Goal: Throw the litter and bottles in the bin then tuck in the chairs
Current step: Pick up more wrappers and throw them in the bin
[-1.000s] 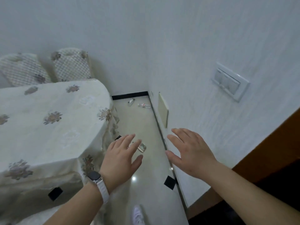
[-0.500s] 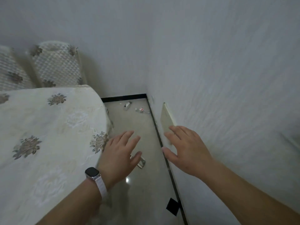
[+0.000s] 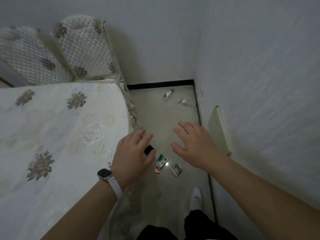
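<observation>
**Desk:** The hands first. What are they doing?

**Photographer:** Both are held out palm-down with fingers spread, gripping nothing. The left hand (image 3: 133, 156), a white-strapped watch (image 3: 104, 174) on its wrist, hovers at the right edge of the table (image 3: 60, 135). The right hand (image 3: 194, 144) hangs over the floor (image 3: 161, 118) beside it, near the wall (image 3: 259, 84).

**Desk:** And the litter?

**Photographer:** On the floor, seen between the two wrists. A green, white and red wrapper (image 3: 160, 163) lies just beside a grey-and-white packet (image 3: 176, 169). A black square (image 3: 149, 149) on the floor shows partly behind the left hand's fingers.

**Desk:** Bottles?

**Photographer:** Two, well away in the floor's far corner, both lying down. A clear bottle (image 3: 168, 95) lies near the black skirting (image 3: 161, 83). A red-labelled bottle (image 3: 186, 102) lies close to the floor's right edge, along the wall.

**Desk:** The chairs?

**Photographer:** Two quilted chairs (image 3: 84, 49) with flower patches stand at the table's far edge. The cream, flower-patterned cloth hides their seats, so I cannot tell how far under they reach.

**Desk:** Anything else?

**Photographer:** A pale flat panel (image 3: 218, 130) leans against the wall at the floor's right edge. A white shoe (image 3: 196, 196) shows at the floor's near end, below the right forearm.
</observation>
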Available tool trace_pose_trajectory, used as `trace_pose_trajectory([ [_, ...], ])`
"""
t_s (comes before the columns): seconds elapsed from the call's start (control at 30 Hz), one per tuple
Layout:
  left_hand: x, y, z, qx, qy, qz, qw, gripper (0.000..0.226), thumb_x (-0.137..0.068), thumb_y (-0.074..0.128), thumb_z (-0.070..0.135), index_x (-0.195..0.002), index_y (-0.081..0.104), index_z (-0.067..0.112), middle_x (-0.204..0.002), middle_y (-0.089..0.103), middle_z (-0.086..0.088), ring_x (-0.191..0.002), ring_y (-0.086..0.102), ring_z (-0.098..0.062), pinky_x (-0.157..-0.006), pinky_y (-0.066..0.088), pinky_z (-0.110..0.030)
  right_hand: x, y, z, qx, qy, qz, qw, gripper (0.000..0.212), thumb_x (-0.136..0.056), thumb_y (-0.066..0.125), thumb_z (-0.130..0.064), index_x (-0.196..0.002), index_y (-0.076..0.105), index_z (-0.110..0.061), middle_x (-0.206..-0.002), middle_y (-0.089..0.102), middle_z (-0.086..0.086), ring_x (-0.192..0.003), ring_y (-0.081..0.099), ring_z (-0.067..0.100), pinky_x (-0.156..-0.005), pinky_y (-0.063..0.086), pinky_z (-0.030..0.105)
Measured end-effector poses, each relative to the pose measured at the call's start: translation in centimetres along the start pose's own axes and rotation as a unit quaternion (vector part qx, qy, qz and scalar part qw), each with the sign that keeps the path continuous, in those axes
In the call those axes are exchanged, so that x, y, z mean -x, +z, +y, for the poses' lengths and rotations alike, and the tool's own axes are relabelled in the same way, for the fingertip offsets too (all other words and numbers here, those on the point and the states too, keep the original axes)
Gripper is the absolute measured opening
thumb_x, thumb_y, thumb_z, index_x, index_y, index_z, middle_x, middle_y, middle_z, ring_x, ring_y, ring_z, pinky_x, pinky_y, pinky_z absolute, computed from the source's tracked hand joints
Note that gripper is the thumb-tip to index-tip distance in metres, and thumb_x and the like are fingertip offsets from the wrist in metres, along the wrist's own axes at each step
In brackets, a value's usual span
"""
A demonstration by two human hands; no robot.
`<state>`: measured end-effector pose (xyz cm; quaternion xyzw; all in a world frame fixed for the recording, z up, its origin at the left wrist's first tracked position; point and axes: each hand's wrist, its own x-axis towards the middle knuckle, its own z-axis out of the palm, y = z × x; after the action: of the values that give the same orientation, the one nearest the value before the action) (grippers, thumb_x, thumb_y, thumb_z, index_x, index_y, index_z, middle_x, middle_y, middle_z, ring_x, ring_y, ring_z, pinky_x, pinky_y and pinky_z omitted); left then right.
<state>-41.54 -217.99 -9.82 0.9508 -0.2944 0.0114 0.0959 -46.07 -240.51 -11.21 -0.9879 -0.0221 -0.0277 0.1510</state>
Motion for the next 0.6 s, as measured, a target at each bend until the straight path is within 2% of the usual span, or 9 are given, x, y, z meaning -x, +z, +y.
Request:
trace_pose_trajectory([
  [0.13,-5.1,1.9,-0.2,0.017,-0.017,-0.001,1.0,0.053,-0.088,0.047,0.047,-0.13,0.06,0.019,-0.135,0.057,-0.009,-0.123,0.052,-0.031,-0.099,0.043,-0.045,-5.5,0.8,2.4,-0.016,-0.018,-0.041,0.999,0.064,-0.089,0.032,-0.056,-0.133,0.055,-0.017,-0.143,0.049,0.008,-0.13,0.043,0.028,-0.106,0.034,0.046],
  [0.3,-10.4,7.2,-0.5,0.046,-0.014,-0.018,0.999,0.055,-0.087,0.048,0.047,-0.13,0.06,0.017,-0.136,0.057,-0.011,-0.124,0.051,-0.033,-0.098,0.044,-0.047,-8.7,3.9,6.2,-0.017,0.014,-0.043,0.999,0.057,-0.087,0.042,-0.053,-0.126,0.061,-0.015,-0.136,0.055,0.01,-0.122,0.051,0.03,-0.099,0.04,0.045],
  [0.47,-15.0,15.8,-1.2,0.121,-0.063,-0.035,0.99,0.054,-0.082,0.052,0.044,-0.125,0.063,0.014,-0.13,0.06,-0.013,-0.118,0.057,-0.034,-0.091,0.05,-0.048,-10.4,9.7,10.2,-0.022,0.057,-0.072,0.996,0.055,-0.087,0.046,-0.052,-0.124,0.062,-0.013,-0.132,0.058,0.011,-0.118,0.053,0.031,-0.096,0.044,0.045],
  [0.6,-16.2,24.5,-2.8,0.138,-0.094,-0.071,0.983,0.054,-0.082,0.05,0.045,-0.125,0.063,0.015,-0.13,0.06,-0.013,-0.118,0.056,-0.034,-0.091,0.049,-0.047,-10.4,16.6,13.4,-0.017,0.084,-0.101,0.991,0.052,-0.086,0.05,-0.05,-0.12,0.064,-0.014,-0.13,0.06,0.01,-0.114,0.056,0.031,-0.092,0.046,0.043],
])
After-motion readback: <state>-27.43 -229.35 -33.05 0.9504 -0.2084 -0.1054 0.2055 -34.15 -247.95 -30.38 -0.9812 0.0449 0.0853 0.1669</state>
